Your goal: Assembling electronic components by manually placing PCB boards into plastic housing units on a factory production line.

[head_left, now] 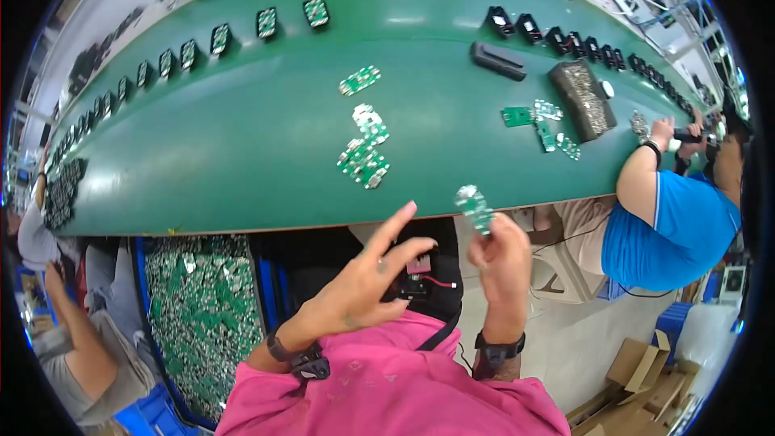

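Between the thumb and fingers of my right hand (502,258) is a small green circuit board (475,208), held up just past the table's near edge. My left hand (367,278) hangs in front of me with its fingers spread and nothing in them. Ahead of it on the green table (242,145) lies a loose pile of circuit boards (363,161), with a single board (360,80) farther back. On my lap, beyond the left fingers, a black item with a red wire (420,284) rests on dark cloth.
A blue-edged bin (202,315) full of green boards stands at my left. Black cases line the far edge, some with boards (316,12), others (529,27) at right. More boards (546,137) lie near a speckled block (583,101). Co-workers sit on both sides, one in blue (678,218).
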A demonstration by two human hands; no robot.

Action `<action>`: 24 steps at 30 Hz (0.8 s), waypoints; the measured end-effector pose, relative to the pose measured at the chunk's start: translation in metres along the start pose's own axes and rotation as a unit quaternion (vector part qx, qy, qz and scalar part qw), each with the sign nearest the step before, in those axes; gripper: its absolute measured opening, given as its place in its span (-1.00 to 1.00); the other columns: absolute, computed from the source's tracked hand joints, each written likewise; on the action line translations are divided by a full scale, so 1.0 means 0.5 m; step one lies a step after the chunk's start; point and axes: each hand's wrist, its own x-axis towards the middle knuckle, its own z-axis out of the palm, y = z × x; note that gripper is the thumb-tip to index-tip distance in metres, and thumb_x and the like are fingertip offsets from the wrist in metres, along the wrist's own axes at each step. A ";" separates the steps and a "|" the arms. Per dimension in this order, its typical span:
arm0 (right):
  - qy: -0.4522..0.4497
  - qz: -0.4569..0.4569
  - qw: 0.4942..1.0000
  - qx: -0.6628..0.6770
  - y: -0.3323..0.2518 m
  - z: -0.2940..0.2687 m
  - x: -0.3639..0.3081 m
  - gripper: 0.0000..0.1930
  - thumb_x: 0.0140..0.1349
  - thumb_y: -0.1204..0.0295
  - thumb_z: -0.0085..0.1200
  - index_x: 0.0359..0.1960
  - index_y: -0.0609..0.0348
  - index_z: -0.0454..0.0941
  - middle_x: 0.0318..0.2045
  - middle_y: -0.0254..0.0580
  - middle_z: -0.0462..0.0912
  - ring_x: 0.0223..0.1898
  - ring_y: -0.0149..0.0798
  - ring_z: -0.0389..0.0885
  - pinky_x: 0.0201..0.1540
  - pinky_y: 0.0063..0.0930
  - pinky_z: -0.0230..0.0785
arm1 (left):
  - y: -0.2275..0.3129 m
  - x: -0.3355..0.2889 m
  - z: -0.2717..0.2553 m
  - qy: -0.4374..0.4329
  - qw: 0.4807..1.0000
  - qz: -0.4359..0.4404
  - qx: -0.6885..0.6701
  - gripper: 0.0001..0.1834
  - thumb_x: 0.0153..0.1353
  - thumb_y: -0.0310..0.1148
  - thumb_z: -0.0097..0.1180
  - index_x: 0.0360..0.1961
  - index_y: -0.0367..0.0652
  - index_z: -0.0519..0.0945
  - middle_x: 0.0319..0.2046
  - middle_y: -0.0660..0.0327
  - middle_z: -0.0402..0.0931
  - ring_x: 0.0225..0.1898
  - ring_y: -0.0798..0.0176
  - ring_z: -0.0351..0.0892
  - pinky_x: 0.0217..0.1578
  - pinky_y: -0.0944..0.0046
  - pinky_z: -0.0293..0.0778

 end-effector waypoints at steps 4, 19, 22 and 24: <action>-0.108 0.024 0.993 0.034 -0.018 -0.006 -0.024 -0.75 0.36 0.33 -0.11 -0.35 0.30 0.43 -0.49 -0.24 0.39 -0.67 -0.46 0.26 -0.63 -0.52 0.03 | -0.003 -0.016 -0.016 0.027 0.979 -0.131 -0.152 -0.15 -0.15 -0.59 0.24 0.31 -0.17 0.34 0.27 0.08 0.26 0.19 0.20 0.44 -0.07 0.30 0.58; -0.284 0.050 0.954 -0.083 -0.023 0.006 -0.049 -0.69 0.33 0.31 -0.04 -0.48 0.33 0.41 -0.43 -0.19 0.39 -0.60 -0.51 0.20 -0.60 -0.60 -0.02 | 0.005 -0.013 -0.018 0.004 0.964 -0.171 -0.206 -0.13 -0.13 -0.63 0.28 0.33 -0.19 0.31 0.26 0.16 0.31 0.07 0.31 0.50 -0.09 0.35 0.58; -0.279 0.060 0.955 -0.085 -0.024 0.007 -0.045 -0.70 0.32 0.31 -0.03 -0.48 0.33 0.41 -0.43 -0.19 0.39 -0.58 -0.52 0.20 -0.59 -0.61 -0.01 | 0.005 -0.015 -0.016 0.007 0.960 -0.162 -0.226 -0.13 -0.13 -0.63 0.28 0.32 -0.18 0.31 0.25 0.17 0.32 0.04 0.33 0.50 -0.14 0.38 0.57; -0.279 0.061 0.955 -0.085 -0.020 0.006 -0.044 -0.69 0.32 0.31 -0.03 -0.48 0.33 0.41 -0.42 -0.19 0.39 -0.58 -0.52 0.20 -0.59 -0.61 -0.02 | 0.008 -0.013 -0.021 0.000 0.963 -0.164 -0.213 -0.13 -0.13 -0.64 0.28 0.32 -0.18 0.31 0.25 0.17 0.31 0.05 0.33 0.50 -0.12 0.37 0.57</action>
